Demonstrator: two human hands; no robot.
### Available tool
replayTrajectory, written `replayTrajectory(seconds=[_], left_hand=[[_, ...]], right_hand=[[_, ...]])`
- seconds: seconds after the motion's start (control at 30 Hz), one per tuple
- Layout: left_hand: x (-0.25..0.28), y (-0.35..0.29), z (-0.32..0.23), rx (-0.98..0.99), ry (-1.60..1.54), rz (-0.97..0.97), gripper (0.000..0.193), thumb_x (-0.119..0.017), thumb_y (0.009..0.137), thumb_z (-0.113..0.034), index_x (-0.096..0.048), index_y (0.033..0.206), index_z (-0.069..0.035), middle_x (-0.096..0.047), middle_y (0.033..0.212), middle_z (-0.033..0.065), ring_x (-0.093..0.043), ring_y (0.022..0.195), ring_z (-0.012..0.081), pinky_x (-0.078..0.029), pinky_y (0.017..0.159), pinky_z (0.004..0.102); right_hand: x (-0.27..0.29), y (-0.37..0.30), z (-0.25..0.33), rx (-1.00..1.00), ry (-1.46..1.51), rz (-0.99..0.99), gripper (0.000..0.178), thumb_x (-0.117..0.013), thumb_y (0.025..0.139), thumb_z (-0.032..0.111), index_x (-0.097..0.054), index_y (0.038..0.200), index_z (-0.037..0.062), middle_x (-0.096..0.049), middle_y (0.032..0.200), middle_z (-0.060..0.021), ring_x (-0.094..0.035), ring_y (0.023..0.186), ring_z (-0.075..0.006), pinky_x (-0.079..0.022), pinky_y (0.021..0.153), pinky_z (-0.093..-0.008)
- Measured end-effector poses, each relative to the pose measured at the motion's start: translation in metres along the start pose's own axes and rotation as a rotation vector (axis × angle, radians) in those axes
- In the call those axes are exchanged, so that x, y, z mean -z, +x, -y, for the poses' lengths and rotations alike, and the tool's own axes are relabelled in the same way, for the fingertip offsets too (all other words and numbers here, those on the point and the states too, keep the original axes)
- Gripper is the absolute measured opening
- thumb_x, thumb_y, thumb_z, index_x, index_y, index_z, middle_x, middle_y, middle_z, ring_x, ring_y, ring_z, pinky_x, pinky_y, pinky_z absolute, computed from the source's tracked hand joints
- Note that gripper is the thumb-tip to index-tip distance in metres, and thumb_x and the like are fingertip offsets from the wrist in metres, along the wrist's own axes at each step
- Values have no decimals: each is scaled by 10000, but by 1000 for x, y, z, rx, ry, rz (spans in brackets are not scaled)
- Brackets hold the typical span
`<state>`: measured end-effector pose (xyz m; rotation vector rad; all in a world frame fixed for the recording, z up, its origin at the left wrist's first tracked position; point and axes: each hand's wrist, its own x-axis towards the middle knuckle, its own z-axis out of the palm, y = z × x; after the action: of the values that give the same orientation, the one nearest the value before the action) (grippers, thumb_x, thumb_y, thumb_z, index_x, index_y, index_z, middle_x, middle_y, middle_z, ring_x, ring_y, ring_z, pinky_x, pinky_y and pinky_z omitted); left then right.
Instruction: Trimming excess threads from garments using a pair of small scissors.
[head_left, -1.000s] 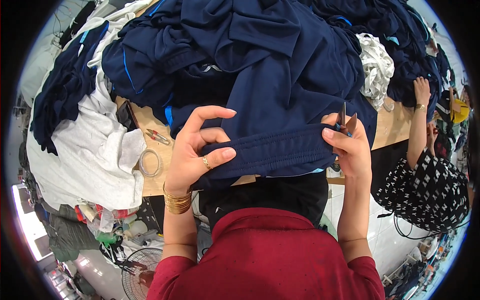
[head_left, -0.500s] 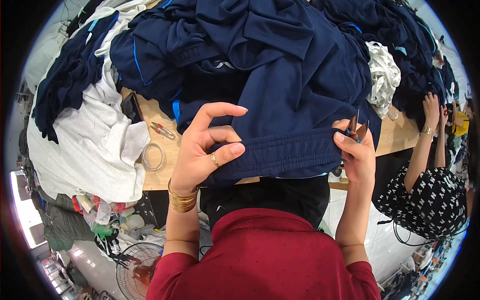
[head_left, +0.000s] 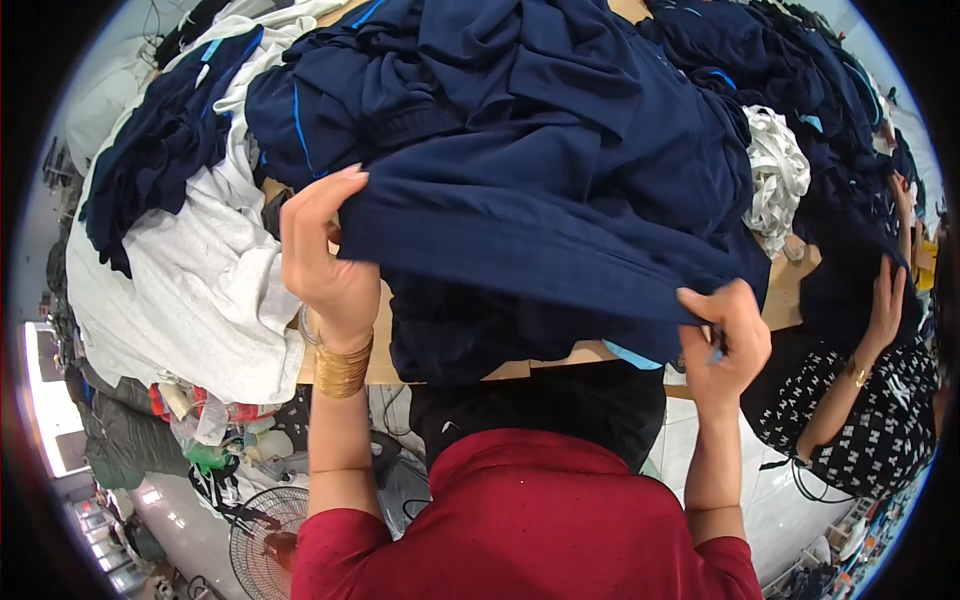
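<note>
the left hand [head_left: 325,262] and right hand [head_left: 728,338] each had fingers closed on an edge of the dark navy knit garment [head_left: 540,235]. the garment was stretched between them above the wooden table [head_left: 560,357], against a heap of navy clothing [head_left: 560,70].

Few packages show, and no signs or screens. At about eight o'clock, under the table edge, lies a heap of crumpled plastic bags [head_left: 205,425], clear and whitish with red and green showing through. No garment label can be made out.
</note>
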<state>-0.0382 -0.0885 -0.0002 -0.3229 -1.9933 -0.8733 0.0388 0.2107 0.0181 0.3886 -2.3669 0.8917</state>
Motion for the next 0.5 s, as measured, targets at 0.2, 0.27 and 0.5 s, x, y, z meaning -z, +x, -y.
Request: replayTrajectory(seconds=[0.2, 0.27, 0.5], left_hand=[[9, -36, 31, 48, 106, -59, 285, -685, 815, -183, -631, 1029, -2, -618, 951, 103, -588, 861, 223, -463, 756, 295], [9, -40, 28, 48, 134, -39, 337, -676, 826, -249, -624, 1044, 3, -619, 949, 107, -588, 873, 238, -462, 783, 309], [7, -48, 31, 74, 161, 20, 421, -687, 817, -271, -592, 1127, -1, -620, 949, 117, -591, 867, 250, -458, 792, 306]], right_hand=[[-12, -35, -27, -208, -82, -329, 275, -564, 578, -173, -621, 799, -19, -637, 721, -113, -624, 656, -198, -467, 663, -245], [-18, -43, -35, -209, -63, -350, 266, -566, 593, -171, -617, 807, -21, -643, 735, -118, -628, 668, -204, -470, 675, -246], [-19, -57, -48, -205, -68, -362, 275, -537, 589, -177, -593, 818, -35, -655, 767, -147, -644, 702, -227, -480, 713, -258]])
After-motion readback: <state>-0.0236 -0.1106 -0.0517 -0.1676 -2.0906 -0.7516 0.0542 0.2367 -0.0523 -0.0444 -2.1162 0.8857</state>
